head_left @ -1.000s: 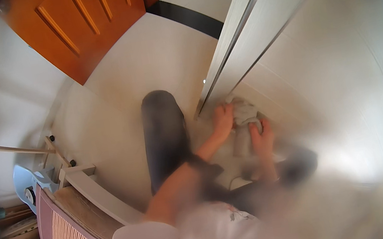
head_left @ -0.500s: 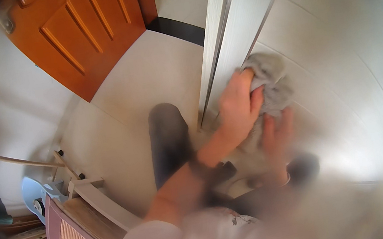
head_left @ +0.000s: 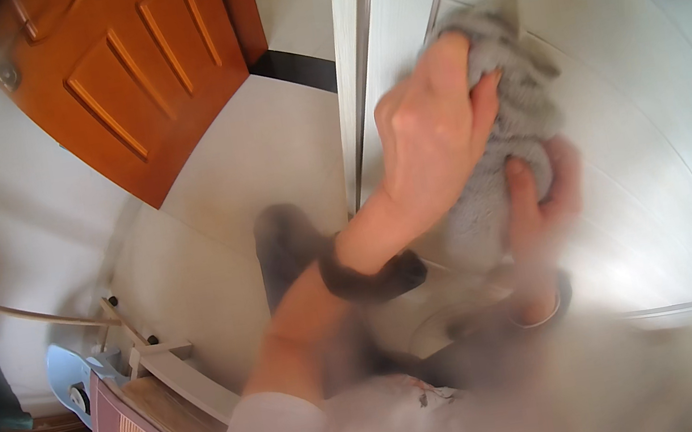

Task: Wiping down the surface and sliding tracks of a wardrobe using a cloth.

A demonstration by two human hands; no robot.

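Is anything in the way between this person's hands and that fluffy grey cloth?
Nothing visible is. The left hand already grips the upper part of the fluffy grey cloth, and the right hand holds a fold lower down. The panelled wooden door stands off to the left.

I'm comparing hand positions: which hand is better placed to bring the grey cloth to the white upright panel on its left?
Probably the left hand: it grips the upper part of the grey cloth, nearer the white panel. The right hand is lower and farther right.
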